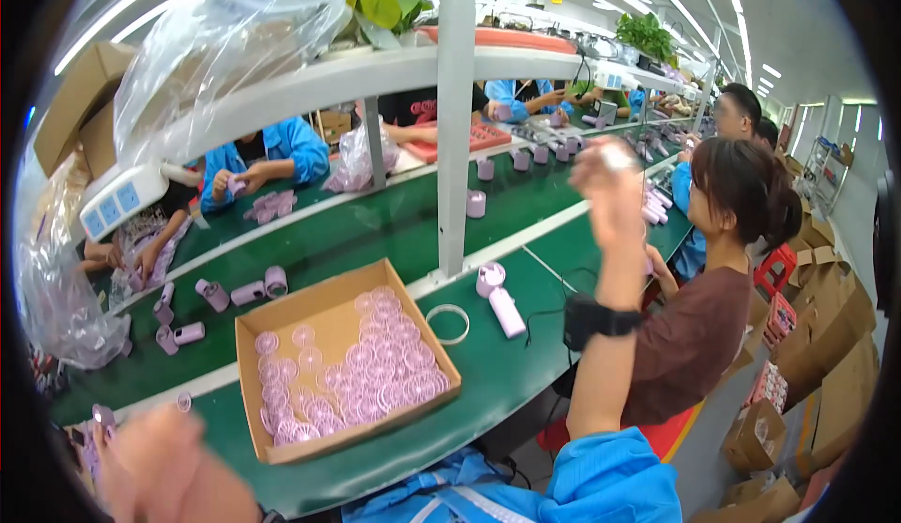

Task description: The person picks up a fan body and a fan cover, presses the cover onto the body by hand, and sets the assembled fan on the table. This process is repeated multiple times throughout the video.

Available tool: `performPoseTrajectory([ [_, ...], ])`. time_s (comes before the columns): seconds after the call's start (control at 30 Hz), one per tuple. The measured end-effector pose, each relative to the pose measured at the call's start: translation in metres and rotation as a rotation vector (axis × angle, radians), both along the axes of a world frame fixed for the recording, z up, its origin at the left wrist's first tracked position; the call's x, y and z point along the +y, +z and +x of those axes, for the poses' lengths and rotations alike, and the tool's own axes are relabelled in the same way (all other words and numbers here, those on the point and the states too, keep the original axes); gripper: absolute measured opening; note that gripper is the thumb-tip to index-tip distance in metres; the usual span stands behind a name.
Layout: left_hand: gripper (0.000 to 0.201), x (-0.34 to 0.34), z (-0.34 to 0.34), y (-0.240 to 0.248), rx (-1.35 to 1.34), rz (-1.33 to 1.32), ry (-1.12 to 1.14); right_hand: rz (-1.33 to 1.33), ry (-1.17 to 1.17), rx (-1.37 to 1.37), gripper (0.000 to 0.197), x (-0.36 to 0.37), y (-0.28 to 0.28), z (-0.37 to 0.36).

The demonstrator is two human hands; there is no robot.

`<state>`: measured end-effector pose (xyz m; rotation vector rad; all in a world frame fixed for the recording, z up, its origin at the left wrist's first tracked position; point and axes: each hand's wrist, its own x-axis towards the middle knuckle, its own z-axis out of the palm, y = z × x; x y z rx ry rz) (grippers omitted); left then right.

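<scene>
Lilac discs (389, 359) heaped in a shallow cardboard box (324, 299)
Thin, round and spoked, they overlap most at right; the box sits on a green bench (511, 373). The blurred left hand (158, 457) is near the box, the right hand (610, 190) raised; whether either grips anything, I cannot tell.

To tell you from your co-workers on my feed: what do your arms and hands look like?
Right hand: ungloved, blurred; black wrist strap with boxy dark module; bright blue sleeve ending short of the wrist. Left hand: ungloved, blurred; sliver of dark band; no sleeve visible.
</scene>
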<state>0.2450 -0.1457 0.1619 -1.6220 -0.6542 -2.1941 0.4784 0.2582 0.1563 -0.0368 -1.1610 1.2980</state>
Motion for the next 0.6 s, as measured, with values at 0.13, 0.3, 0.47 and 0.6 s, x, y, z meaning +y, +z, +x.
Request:
performPoseTrajectory([
  [0.13, 0.009, 0.109, -0.067, -0.072, -0.185, -0.984, -0.048, -0.632, -0.403, -0.557, 0.019, 0.173, -0.125, 0.009],
  [0.3, 0.007, 0.135, -0.104, -0.116, -0.493, -1.397, -0.033, -0.349, -0.89, -1.593, 0.031, 0.307, -0.229, 0.04],
  [0.47, 0.005, 0.19, -0.127, -0.047, 0.015, -1.621, 0.363, -0.41, -0.883, -1.895, 0.034, 0.348, -0.23, 0.066],
  [0.6, 0.012, 0.298, -0.15, -0.021, 0.897, -1.597, 0.689, -0.187, -1.039, -2.093, 0.037, 0.428, -0.266, 0.127],
])
